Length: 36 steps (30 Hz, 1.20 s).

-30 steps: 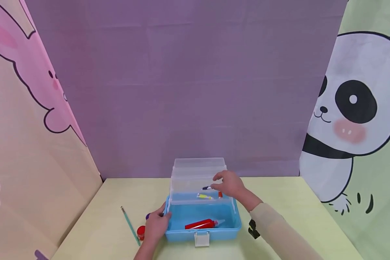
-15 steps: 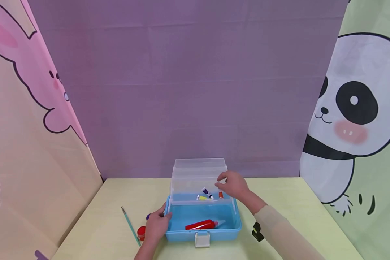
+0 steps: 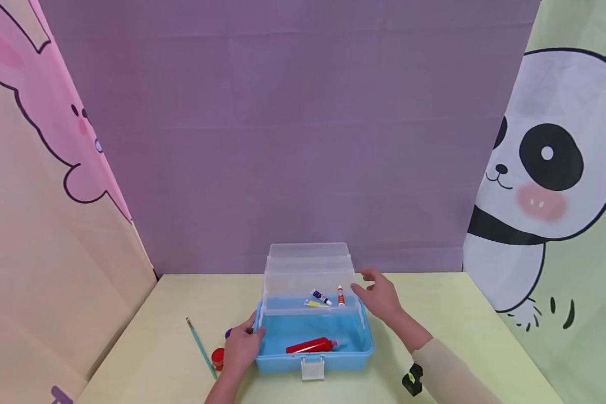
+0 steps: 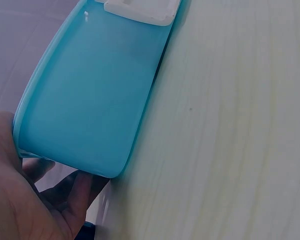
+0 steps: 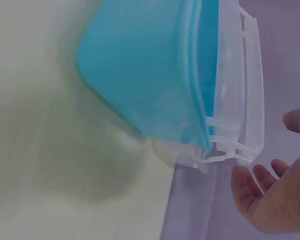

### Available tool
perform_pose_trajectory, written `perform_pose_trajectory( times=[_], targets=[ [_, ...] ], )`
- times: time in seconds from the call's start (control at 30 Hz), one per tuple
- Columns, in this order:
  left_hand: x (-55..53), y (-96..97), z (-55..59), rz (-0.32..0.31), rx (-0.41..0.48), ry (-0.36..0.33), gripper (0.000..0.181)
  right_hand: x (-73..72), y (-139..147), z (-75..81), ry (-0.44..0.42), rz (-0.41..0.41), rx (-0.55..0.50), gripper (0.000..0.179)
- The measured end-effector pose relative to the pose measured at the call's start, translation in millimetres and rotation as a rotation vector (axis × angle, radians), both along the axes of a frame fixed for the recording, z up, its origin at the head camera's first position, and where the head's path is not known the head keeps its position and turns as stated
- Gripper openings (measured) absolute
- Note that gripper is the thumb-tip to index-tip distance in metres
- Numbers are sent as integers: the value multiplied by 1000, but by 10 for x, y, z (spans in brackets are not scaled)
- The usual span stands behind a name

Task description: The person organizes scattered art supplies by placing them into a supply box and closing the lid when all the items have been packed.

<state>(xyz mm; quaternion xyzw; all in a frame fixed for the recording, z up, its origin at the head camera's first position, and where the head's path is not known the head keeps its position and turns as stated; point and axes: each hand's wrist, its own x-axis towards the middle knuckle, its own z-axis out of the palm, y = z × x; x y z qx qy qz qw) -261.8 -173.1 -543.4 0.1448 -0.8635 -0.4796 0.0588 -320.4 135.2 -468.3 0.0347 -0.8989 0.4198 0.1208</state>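
Observation:
A blue plastic storage box stands on the table with its clear lid raised at the back. My left hand holds the box by its left wall, thumb over the rim; the left wrist view shows the fingers at that end. To the right of the raised lid, my right hand is off the box, fingers spread and holding nothing. A red bottle with a clear nozzle lies inside the box. Behind it, in the clear tray, are a purple paint tube, a yellow tube and an orange-red tube.
On the table, left of the box, lie a green pencil and a small red pot. A purple object is partly hidden behind my left hand. A purple cloth hangs beyond the table's far edge.
My right hand let go of the purple paint tube, which dropped into the tray beside the other tubes, then drew back to the right. My left hand stays on the box.

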Motion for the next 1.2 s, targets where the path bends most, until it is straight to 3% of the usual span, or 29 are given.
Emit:
perform_pose_trajectory(
  times=[0.2,0.33,0.53,0.77,1.2],
  targets=[
    [-53,60,10,-15,10,-15,55,68,167,-151,-146,6,-113,58],
    [-1,7,0,-16,31,-12,55,71,139,-257,-198,29,-145,60],
    [20,18,24,-13,13,6,55,155,139,-295,-293,56,-239,66],
    [14,21,41,-20,-16,41,54,251,135,-310,-365,40,-311,65],
    [23,39,51,-1,8,5,56,326,200,-414,-419,71,-363,63]
  ],
)
